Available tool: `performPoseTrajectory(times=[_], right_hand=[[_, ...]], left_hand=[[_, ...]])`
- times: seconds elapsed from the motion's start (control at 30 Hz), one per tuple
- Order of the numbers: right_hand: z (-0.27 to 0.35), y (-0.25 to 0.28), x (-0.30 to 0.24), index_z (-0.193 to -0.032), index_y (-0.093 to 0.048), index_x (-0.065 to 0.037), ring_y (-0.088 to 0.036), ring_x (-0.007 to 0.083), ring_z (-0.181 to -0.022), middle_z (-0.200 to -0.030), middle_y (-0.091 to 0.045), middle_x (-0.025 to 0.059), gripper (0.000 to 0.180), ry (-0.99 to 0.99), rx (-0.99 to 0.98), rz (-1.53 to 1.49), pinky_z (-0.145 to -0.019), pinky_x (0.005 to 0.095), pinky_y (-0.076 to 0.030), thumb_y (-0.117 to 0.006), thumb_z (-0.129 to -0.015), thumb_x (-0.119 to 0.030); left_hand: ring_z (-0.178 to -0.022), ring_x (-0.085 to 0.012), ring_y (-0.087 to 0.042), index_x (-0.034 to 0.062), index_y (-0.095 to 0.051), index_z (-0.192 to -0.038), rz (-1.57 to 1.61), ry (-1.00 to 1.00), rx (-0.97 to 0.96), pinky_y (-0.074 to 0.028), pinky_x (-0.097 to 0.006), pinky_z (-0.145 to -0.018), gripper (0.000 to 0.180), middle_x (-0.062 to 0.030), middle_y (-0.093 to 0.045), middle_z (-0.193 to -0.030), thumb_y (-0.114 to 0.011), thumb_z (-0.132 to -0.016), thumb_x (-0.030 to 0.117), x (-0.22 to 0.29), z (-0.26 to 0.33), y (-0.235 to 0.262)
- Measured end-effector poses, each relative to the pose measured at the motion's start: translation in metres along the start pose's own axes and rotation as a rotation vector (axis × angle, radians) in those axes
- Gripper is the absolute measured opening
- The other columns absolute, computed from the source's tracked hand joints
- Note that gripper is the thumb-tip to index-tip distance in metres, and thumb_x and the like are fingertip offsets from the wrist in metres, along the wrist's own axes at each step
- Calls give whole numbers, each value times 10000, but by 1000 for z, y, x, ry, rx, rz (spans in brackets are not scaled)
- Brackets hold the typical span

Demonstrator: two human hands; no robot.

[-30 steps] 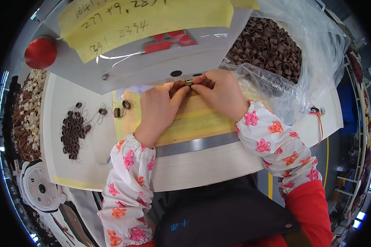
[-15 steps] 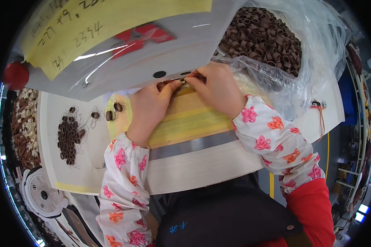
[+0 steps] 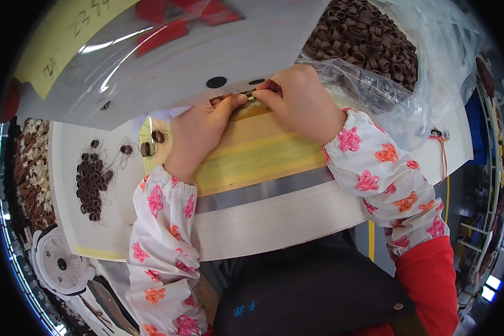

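Under the lower edge of a grey machine head [image 3: 196,61], my left hand [image 3: 204,126] and my right hand [image 3: 302,103] work close together. Thumb and fingers are closed in a pinch on both. A small pale bit shows between the two thumb tips; what the fingers hold is mostly hidden by them and too small to name. Beneath my hands lies a work plate covered with yellow tape [image 3: 257,154], with a grey metal strip [image 3: 263,193] along its near side. Two small brown loops [image 3: 145,149] with loose threads rest just left of my left wrist.
More brown loops with thread ends lie in a heap [image 3: 92,182] on the white tabletop [image 3: 280,232] at left. A clear plastic bag [image 3: 439,84] full of brown loops [image 3: 369,45] stands at the far right. A white fan [image 3: 61,262] sits lower left.
The whole view has shifted a little, so the machine and table appear higher. Both hands keep their pinch at nearly the same spot under the machine head.
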State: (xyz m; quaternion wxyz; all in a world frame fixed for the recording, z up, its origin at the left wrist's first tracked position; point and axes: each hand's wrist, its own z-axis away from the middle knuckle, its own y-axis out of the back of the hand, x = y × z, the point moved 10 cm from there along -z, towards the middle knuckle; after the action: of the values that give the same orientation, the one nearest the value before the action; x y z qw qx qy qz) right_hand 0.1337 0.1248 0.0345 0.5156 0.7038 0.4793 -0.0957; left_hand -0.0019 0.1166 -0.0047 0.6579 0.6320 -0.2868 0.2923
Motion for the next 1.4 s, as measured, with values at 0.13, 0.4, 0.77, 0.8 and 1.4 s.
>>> performPoseTrajectory(times=[0.13, 0.4, 0.77, 0.8, 1.4], right_hand=[[-1, -4, -1, -707, -543, 3, -563, 340, -632, -636, -565, 166, 45, -33, -58, -1, -576, 397, -448, -574, -704, -30], [-3, -10, 6, -685, -544, 1, -564, 345, -613, -621, -566, 163, 83, -102, -71, -14, -556, 402, -448, -597, -692, -62], [1, -9, 13, -709, -588, 26, -580, 293, -589, -638, -585, 156, 105, -104, -41, 2, -550, 357, -455, -620, -697, -73], [3, -10, 16, -717, -609, 43, -587, 269, -572, -643, -593, 157, 116, -116, -31, -1, -540, 333, -456, -628, -697, -69], [27, -20, 12, -851, -581, 32, -601, 142, -591, -640, -605, 84, 179, -445, -328, -393, -503, 256, -466, -644, -772, -116]], left_hand=[[-617, -152, -596, 136, -686, -864, -83, -31, -39, -432, -255, -558, 316, -5, -641, -688, -538, -819, 412, 0, 0, -2], [-592, -49, -522, 48, -680, -862, 26, 52, -31, -409, -206, -569, 383, 6, -608, -653, -669, -750, 414, -9, -2, 1], [-542, -55, -506, 45, -651, -779, 138, -43, 24, -400, -220, -521, 339, 16, -582, -602, -677, -746, 381, -19, -5, -2], [-545, -74, -526, 72, -662, -781, 70, -35, 42, -402, -233, -519, 326, 15, -585, -596, -652, -753, 397, -16, -4, -3], [-522, -287, -573, 41, -622, -857, 47, -528, 37, -421, -352, -478, 103, -146, -587, -630, -566, -814, 116, 64, 70, -15]])
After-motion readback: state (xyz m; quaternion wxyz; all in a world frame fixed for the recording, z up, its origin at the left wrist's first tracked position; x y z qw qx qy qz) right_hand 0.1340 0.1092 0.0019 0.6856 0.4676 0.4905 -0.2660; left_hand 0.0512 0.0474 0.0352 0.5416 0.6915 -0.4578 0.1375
